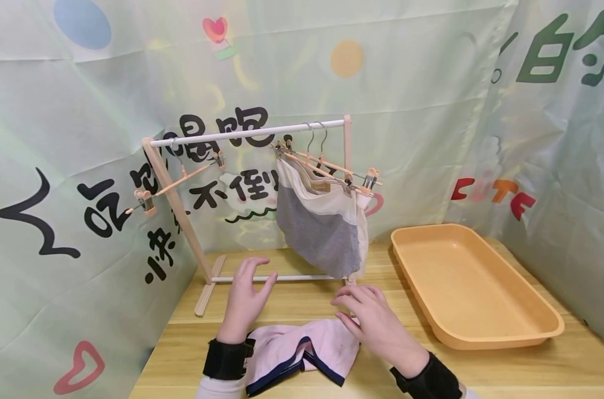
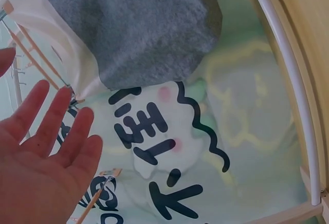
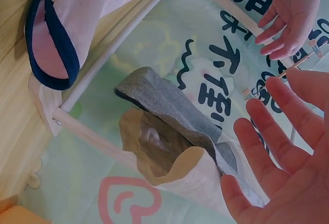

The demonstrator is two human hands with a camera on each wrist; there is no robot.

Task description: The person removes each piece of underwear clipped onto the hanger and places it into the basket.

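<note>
My left hand (image 1: 246,302) is raised above the table, holding nothing, its fingers loosely bent. In the left wrist view the fingers of that hand (image 2: 46,147) are spread. The right hand (image 1: 372,321), also holding nothing, hovers over the right side of a pink garment with navy trim (image 1: 327,343), which lies on the table between the wrists. Behind the hands, grey-and-white shorts (image 1: 317,235) hang from a clip hanger (image 1: 309,160) on a wooden rack (image 1: 177,210). A second hanger beside it carries a pale garment (image 1: 363,221), mostly hidden behind the shorts.
On the rack's left side hangs another clip hanger (image 1: 184,176) with no garment. An orange tray (image 1: 416,282) stands at the right of the wooden table (image 1: 377,377). A printed cloth (image 1: 407,111) forms the backdrop.
</note>
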